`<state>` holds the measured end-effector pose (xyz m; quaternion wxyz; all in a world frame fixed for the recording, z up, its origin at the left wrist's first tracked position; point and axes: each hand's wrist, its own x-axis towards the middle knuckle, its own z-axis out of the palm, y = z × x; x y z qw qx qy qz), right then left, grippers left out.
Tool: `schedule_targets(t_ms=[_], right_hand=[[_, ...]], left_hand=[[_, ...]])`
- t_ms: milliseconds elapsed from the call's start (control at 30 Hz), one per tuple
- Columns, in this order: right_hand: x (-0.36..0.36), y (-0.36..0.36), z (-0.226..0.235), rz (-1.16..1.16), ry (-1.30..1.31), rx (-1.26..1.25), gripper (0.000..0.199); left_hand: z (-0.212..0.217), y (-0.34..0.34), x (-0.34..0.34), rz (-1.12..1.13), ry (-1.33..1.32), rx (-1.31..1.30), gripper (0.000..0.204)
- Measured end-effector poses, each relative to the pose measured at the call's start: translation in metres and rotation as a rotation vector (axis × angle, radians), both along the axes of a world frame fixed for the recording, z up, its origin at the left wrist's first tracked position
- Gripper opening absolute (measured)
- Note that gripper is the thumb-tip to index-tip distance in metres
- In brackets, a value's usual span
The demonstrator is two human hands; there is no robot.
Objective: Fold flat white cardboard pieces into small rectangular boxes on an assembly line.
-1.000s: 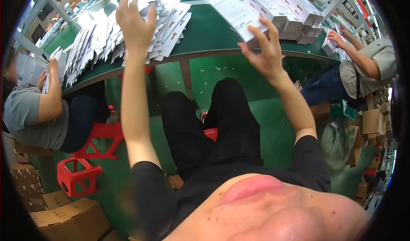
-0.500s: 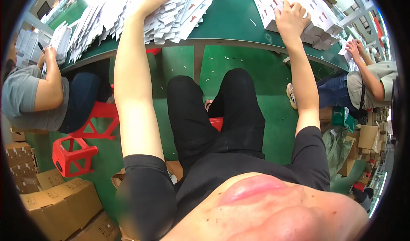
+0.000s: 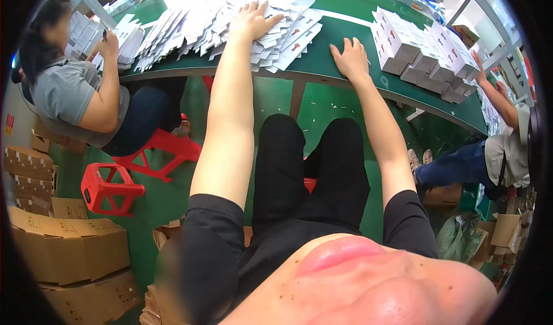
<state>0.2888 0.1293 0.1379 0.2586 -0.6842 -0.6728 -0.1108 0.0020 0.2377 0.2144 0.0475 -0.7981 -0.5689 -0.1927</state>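
Observation:
My left hand [image 3: 252,21] lies with fingers spread on a wide, overlapping heap of flat white cartons [image 3: 299,32]. Several of these flattened cartons carry a small reddish-brown printed picture. Over the bare green tabletop [image 3: 325,51], my right hand [image 3: 350,59] is open with its fingers apart, holding nothing. It is between the flat heap and a stack of folded-up white boxes [image 3: 403,45] on the right. Those boxes are piled in rows near the table's edge.
A person [image 3: 75,89] sits at the left holding a pen over more flat cartons [image 3: 127,40]. Another person [image 3: 504,152] at the right reaches to the boxes. Red stools [image 3: 109,189] and brown cardboard boxes [image 3: 69,250] stand on the left floor. A green plastic bag [image 3: 458,233] lies at lower right.
My right hand has left the white boxes and moved left to the bare tabletop. My left hand stays on the flat cartons. The person at right now reaches toward the box stack.

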Motion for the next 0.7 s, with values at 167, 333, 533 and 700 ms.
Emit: schedule_targets(t_ms=[167,333,533,700], right_hand=[[-0.021,-0.003,0.003,-0.182,0.022,-0.175,0.058],[-0.027,-0.02,0.001,-0.203,0.025,-0.146,0.058],[-0.03,-0.027,0.006,-0.202,0.039,-0.154,0.056],[-0.037,-0.026,0.009,-0.193,0.042,-0.128,0.054]], left_hand=[[0.011,-0.002,0.007,0.08,0.04,-0.077,0.085],[0.013,-0.012,0.022,0.146,0.028,-0.134,0.084],[0.008,-0.022,0.025,0.16,0.024,-0.105,0.081],[0.006,-0.019,0.013,0.151,-0.008,-0.073,0.079]])
